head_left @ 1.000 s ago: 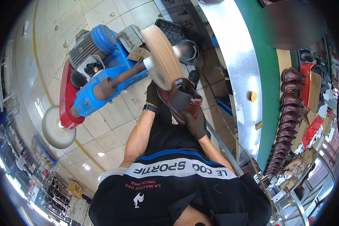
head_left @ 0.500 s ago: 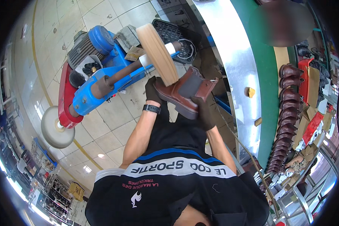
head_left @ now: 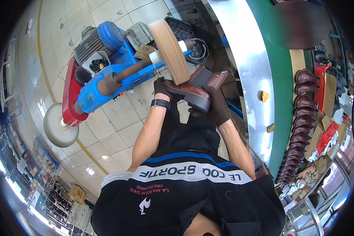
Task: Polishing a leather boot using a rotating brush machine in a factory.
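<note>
A brown leather ankle boot (head_left: 188,91) with a dark elastic side panel and thick dark sole is gripped between my gloved hands. My left hand (head_left: 162,87) closes round its toe end. Further back, my right hand (head_left: 217,105) wraps the side of the boot by the sole. The boot's upper lies against the lower edge of a tan buffing wheel (head_left: 170,53), which sits on the shaft of a blue polishing machine (head_left: 98,84). Both hands wear dark gloves, and some fingers are hidden behind the boot.
A pale second wheel (head_left: 60,125) is at the machine's left end, near its red cover (head_left: 69,92). To the right runs a bench with a shiny metal edge (head_left: 252,98) and green top (head_left: 284,98). Several brown boots (head_left: 299,126) stand in a row there. A black crate (head_left: 181,31) lies behind the wheel.
The boot has been tilted, so its sole now faces me more and its shaft is lower. My right hand has shifted slightly along it. The whole view has moved a little.
</note>
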Demonstrator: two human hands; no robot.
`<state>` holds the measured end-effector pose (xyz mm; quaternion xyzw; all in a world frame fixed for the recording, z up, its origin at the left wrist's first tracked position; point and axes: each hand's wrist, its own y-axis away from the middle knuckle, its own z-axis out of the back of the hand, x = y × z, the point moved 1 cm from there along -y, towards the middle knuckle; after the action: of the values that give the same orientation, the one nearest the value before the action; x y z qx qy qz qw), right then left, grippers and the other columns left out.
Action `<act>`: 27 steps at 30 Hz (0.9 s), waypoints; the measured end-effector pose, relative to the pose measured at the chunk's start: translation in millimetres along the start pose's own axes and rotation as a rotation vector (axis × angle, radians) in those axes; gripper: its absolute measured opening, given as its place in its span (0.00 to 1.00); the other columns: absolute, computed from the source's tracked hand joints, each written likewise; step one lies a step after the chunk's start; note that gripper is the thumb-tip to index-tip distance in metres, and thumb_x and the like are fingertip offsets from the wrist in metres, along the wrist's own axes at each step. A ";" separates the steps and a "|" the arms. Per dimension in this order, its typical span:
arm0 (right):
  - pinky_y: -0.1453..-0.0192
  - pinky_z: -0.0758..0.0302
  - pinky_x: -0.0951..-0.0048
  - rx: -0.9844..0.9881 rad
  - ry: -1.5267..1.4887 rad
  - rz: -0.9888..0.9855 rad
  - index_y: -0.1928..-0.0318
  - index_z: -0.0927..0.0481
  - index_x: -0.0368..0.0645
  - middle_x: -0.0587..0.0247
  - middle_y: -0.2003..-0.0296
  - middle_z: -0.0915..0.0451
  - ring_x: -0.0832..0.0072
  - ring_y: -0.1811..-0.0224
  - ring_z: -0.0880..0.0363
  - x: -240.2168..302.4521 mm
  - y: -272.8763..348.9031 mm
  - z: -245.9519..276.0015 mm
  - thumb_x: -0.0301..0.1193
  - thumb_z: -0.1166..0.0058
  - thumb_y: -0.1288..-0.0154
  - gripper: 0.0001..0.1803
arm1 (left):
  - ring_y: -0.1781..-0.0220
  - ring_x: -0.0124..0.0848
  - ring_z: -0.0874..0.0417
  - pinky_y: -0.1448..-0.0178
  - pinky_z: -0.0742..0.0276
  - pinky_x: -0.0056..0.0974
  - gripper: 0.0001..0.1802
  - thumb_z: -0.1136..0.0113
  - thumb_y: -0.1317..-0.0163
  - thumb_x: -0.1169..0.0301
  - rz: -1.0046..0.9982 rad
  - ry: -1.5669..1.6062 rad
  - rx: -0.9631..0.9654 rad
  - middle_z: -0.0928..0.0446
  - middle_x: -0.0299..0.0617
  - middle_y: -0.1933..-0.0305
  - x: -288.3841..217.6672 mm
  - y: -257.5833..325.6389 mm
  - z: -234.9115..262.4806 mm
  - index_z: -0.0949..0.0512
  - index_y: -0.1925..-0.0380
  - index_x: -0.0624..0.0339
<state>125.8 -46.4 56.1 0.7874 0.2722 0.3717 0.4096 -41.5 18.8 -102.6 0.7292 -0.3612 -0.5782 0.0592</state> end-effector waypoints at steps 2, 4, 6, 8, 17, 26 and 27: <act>0.70 0.20 0.59 0.005 -0.076 0.003 0.51 0.32 0.37 0.52 0.64 0.23 0.64 0.69 0.21 -12.8 -25.7 3.8 0.52 0.56 0.44 0.31 | 0.43 0.38 0.29 0.41 0.34 0.39 0.28 0.49 0.50 0.53 -0.023 -0.241 0.013 0.29 0.47 0.46 7.4 0.2 9.4 0.30 0.50 0.57; 0.68 0.21 0.58 -0.031 -0.194 0.014 0.50 0.33 0.38 0.53 0.64 0.23 0.65 0.67 0.21 -16.3 -48.3 9.6 0.52 0.56 0.44 0.32 | 0.43 0.37 0.29 0.40 0.35 0.37 0.32 0.39 0.58 0.54 -0.060 -0.478 0.038 0.29 0.46 0.46 9.4 -11.9 8.3 0.29 0.50 0.55; 0.66 0.21 0.57 -0.029 -0.195 0.001 0.49 0.32 0.40 0.54 0.64 0.23 0.66 0.66 0.21 -23.4 -42.0 -0.9 0.52 0.56 0.44 0.31 | 0.42 0.35 0.30 0.39 0.36 0.35 0.38 0.29 0.66 0.55 -0.092 -0.722 0.017 0.29 0.46 0.45 12.7 -18.9 19.6 0.29 0.50 0.53; 0.66 0.21 0.58 -0.033 -0.210 0.048 0.50 0.32 0.42 0.56 0.63 0.23 0.65 0.66 0.22 -29.4 -37.5 -3.2 0.52 0.55 0.44 0.30 | 0.41 0.36 0.31 0.39 0.36 0.39 0.33 0.39 0.58 0.56 -0.062 -0.807 0.025 0.30 0.44 0.45 23.4 -27.7 23.3 0.31 0.48 0.53; 0.65 0.22 0.56 -0.127 -0.158 0.013 0.52 0.32 0.46 0.59 0.63 0.26 0.66 0.66 0.24 -10.1 -55.3 -20.9 0.52 0.53 0.45 0.27 | 0.45 0.35 0.28 0.43 0.30 0.39 0.23 0.60 0.37 0.60 0.031 0.046 -0.133 0.29 0.43 0.46 26.8 -42.7 10.5 0.36 0.45 0.58; 0.63 0.21 0.61 -0.006 -0.099 -0.080 0.46 0.35 0.45 0.59 0.57 0.27 0.68 0.58 0.25 -19.5 16.0 31.8 0.45 0.45 0.46 0.30 | 0.47 0.35 0.28 0.43 0.30 0.39 0.26 0.38 0.51 0.68 0.061 -0.154 0.004 0.29 0.44 0.48 21.6 63.5 -1.8 0.34 0.51 0.61; 0.63 0.20 0.63 -0.137 0.007 0.018 0.45 0.35 0.44 0.58 0.57 0.27 0.69 0.57 0.25 -20.5 25.0 42.0 0.42 0.43 0.46 0.30 | 0.47 0.35 0.28 0.43 0.30 0.38 0.24 0.40 0.48 0.68 0.087 0.100 0.045 0.29 0.44 0.48 12.4 69.1 -12.0 0.33 0.51 0.62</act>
<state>151.0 -93.0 53.6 0.7586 0.2403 0.3958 0.4584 -61.6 -43.2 -73.8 0.7420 -0.4018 -0.5297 0.0858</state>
